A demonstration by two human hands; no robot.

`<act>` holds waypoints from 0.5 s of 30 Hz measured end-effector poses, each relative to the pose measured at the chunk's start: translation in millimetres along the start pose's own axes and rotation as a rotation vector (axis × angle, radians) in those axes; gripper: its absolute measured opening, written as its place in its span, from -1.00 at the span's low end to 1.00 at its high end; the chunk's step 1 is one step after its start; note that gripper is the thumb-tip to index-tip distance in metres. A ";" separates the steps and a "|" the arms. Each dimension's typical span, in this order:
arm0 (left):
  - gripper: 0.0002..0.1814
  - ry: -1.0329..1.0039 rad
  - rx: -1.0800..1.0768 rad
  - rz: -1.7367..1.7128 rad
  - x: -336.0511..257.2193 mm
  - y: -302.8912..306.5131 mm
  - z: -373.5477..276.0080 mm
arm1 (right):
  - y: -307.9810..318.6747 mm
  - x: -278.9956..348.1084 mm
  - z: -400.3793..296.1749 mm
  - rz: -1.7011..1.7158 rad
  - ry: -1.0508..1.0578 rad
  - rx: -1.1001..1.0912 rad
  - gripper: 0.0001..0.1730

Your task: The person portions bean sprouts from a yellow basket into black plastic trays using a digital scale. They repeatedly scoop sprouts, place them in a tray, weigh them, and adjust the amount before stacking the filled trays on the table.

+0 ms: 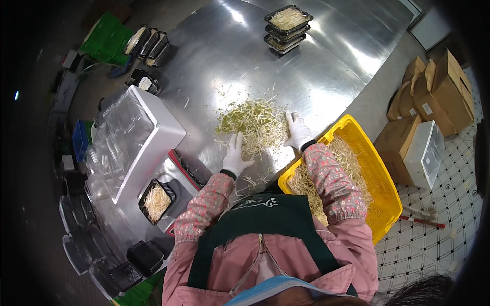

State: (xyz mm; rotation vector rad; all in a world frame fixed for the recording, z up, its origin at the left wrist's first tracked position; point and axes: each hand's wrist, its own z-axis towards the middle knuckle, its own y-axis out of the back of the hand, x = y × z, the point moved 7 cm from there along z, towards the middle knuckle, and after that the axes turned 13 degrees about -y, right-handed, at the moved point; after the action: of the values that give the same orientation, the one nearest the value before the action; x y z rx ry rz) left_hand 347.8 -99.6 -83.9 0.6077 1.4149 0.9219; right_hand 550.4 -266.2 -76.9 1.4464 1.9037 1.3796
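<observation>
A loose heap of bean sprouts [254,124] with green leaf bits and husks lies on the stainless-steel table [214,46]. At the heap's near left edge is my left hand [234,158], in a white glove, thumb apart from the fingers. My right hand [298,132], gloved likewise, rests against the heap's right side with its fingers spread. Neither hand grips anything. Beneath my right forearm stands a yellow plastic basket [383,183] holding more sprouts [346,157]. To my left, a black tray filled with sprouts [156,202] sits on a weighing scale [183,201].
A white bin [164,132] of clear plastic lids [115,149] stands at left. Filled trays [289,19] are stacked at the far side, with several more [147,44] at far left. Empty black trays [145,256] lie lower left. Cardboard boxes [440,91] stand right.
</observation>
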 end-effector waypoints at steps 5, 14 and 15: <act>-0.35 0.054 0.107 -0.079 27.7 -24.5 37.0 | -48.2 3.3 47.0 0.048 0.177 -0.029 -0.48; -0.54 -0.181 -0.089 -0.212 -29.4 6.1 -3.8 | -4.2 44.1 -0.8 0.396 0.169 0.090 -0.62; -0.47 -0.146 -0.056 -0.187 -32.6 1.5 -8.7 | -19.4 47.6 -3.4 0.302 0.133 0.148 -0.38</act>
State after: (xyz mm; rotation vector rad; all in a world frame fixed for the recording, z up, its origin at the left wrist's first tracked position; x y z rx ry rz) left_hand 341.7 -127.2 -65.5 0.4820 1.2866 0.7514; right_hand 518.9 -225.5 -80.2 1.8174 1.9654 1.5271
